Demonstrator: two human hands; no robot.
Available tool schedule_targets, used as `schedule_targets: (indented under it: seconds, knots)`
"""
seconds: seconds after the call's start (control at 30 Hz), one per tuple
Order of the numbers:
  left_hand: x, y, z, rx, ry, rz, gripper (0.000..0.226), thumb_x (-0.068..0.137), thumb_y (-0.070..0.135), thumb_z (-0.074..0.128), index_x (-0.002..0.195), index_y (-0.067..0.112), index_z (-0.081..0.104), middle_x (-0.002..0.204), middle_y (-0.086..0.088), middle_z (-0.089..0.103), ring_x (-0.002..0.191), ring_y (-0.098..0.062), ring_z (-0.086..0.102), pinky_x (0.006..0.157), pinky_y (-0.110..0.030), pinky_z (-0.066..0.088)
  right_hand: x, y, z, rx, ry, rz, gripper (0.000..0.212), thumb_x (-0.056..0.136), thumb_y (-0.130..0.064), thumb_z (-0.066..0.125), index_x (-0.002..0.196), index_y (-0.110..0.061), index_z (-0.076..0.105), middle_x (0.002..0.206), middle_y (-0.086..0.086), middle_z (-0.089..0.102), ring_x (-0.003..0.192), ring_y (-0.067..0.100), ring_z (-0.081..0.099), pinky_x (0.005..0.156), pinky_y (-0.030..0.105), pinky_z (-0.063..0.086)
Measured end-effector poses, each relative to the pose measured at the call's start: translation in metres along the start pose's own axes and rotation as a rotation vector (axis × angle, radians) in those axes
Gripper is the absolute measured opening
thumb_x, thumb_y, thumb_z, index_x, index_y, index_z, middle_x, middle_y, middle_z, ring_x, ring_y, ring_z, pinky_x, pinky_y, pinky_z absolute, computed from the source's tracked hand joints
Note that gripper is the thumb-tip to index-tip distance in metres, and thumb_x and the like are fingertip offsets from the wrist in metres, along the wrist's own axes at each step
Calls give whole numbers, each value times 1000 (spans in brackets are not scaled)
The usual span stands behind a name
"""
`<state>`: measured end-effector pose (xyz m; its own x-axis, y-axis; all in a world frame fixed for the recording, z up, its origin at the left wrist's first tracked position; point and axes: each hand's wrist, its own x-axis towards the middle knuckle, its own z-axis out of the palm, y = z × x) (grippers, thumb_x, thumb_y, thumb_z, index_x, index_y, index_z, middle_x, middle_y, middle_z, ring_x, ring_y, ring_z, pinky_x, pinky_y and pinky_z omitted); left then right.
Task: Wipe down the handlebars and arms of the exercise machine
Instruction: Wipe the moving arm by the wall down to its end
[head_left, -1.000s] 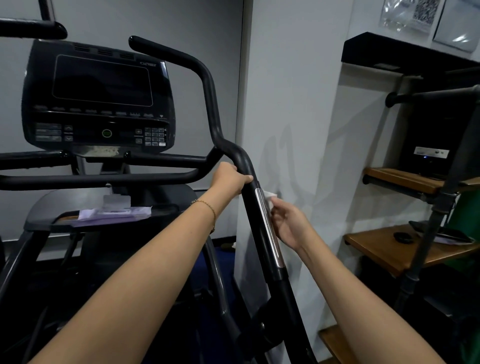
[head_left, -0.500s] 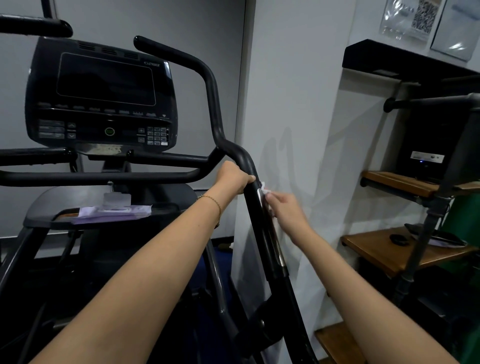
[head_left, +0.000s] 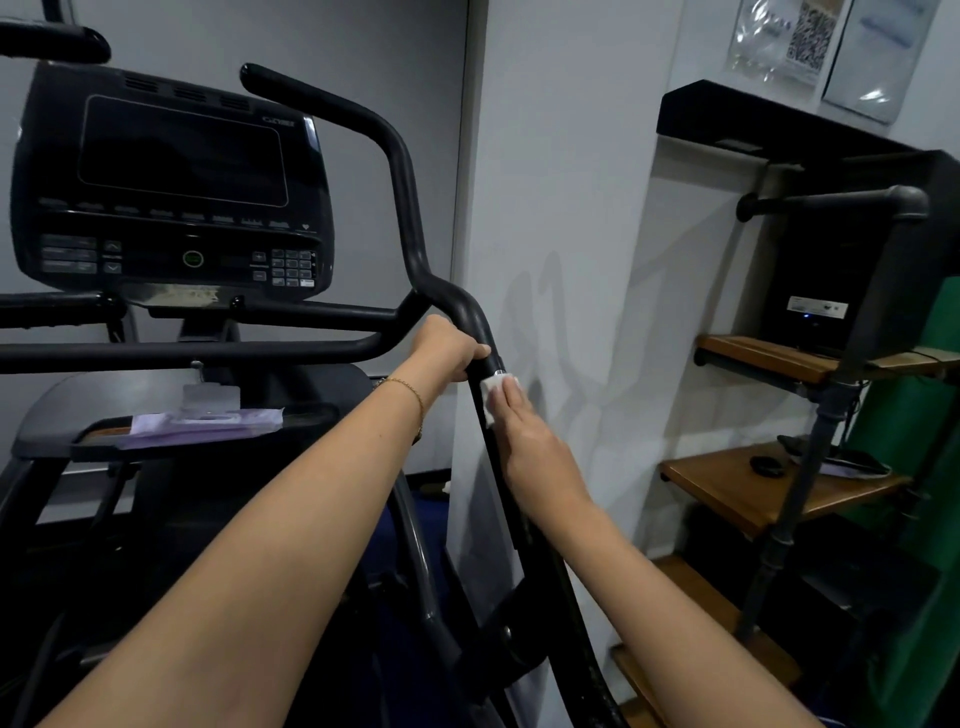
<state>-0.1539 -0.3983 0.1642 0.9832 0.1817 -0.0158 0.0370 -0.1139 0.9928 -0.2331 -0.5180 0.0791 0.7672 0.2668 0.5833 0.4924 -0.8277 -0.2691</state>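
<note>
Handlebar arm, right of the console, looks like stiff, smooth tube that will likely take firm rubbing. The left hand curls round its bend, bracing it. The right hand lays straight fingers flat on a thin white wipe against the tube. The wall, farther right of the console, leaves little room.
</note>
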Motion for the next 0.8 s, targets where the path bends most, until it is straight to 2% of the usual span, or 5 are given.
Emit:
schedule_targets:
  seconds: [0.17, 0.37, 0.5, 0.6, 0.8]
  knots:
    - [-3, -1, 0, 26, -1, 10, 39, 83, 3, 67, 120, -2, 53, 111, -16, 64, 102, -31, 63, 92, -39, 52, -59, 26, 17, -206, 84, -262, 68, 63, 14, 71, 127, 4, 52, 136, 21, 47, 130, 29, 41, 107, 29, 36]
    - [-10, 4, 5, 130, 45, 37, 33, 85, 6, 66, 115, -2, 55, 111, -17, 63, 100, -31, 64, 85, -37, 55, -88, 45, 29, -200, 103, -329, 55, 78, 1, 39, 134, 0, 40, 140, 17, 42, 143, 17, 12, 117, 24, 9]
    - [-15, 8, 7, 124, 57, 8, 32, 85, 3, 64, 115, -2, 53, 117, -17, 61, 106, -33, 61, 66, -29, 53, -46, 36, 36, -9, 163, -210, 71, 67, 16, 66, 134, 0, 46, 143, 16, 36, 134, 22, 28, 105, 29, 37]
    - [-16, 10, 9, 95, 81, -10, 35, 86, 0, 63, 119, 1, 51, 119, -15, 61, 109, -35, 59, 72, -30, 51, -8, 26, 17, 207, 101, -102, 57, 94, 2, 43, 146, -15, 27, 152, -5, 7, 141, 15, 19, 107, 29, 35]
    - [-18, 12, 10, 168, 122, 54, 16, 85, 2, 64, 96, 3, 53, 112, -20, 64, 103, -32, 64, 72, -33, 56, 10, 45, 1, 986, -79, 143, 36, 98, -11, 44, 134, -12, 47, 142, -2, 43, 134, 8, 37, 109, 17, 28]
